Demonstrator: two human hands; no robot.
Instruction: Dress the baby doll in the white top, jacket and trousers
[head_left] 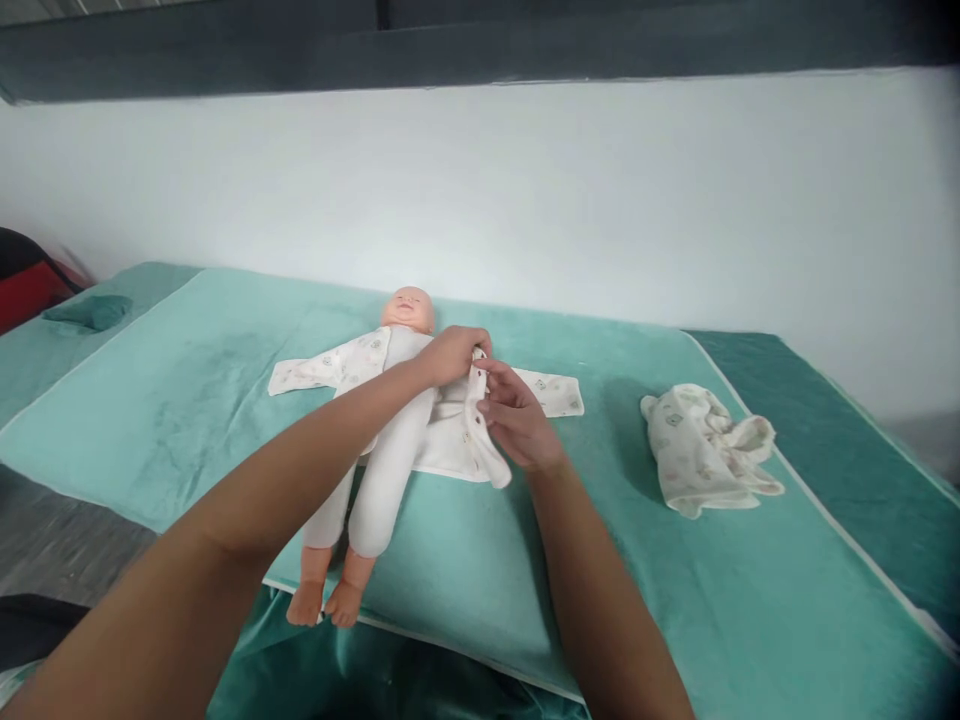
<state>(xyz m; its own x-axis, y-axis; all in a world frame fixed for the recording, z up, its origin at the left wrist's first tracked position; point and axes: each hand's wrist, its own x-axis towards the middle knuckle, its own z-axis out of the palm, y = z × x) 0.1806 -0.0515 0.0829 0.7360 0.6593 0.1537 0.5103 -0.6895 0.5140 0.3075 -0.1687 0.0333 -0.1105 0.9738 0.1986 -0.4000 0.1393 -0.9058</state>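
A baby doll [385, 500] in white lies on its back, its head toward the wall and its bare feet toward me. Under and around it spreads a white patterned baby jacket [559, 391], with both sleeves stretched out sideways. At the front edge of the jacket's right side, my left hand [459, 355] reaches across the doll and pinches the upper part of the fabric. Close beside it, my right hand [519, 415] has its thumb and fingers closed on the same edge, where small dark snaps show. Part of the doll's arm and torso is hidden behind my left arm.
A crumpled patterned baby garment [705, 450] lies to the right on the green sheet [225, 370]. A white wall [480, 190] rises behind the bed. At the far left are a red and black bag-like item [30, 285] and a small green cushion-like bump [88, 313].
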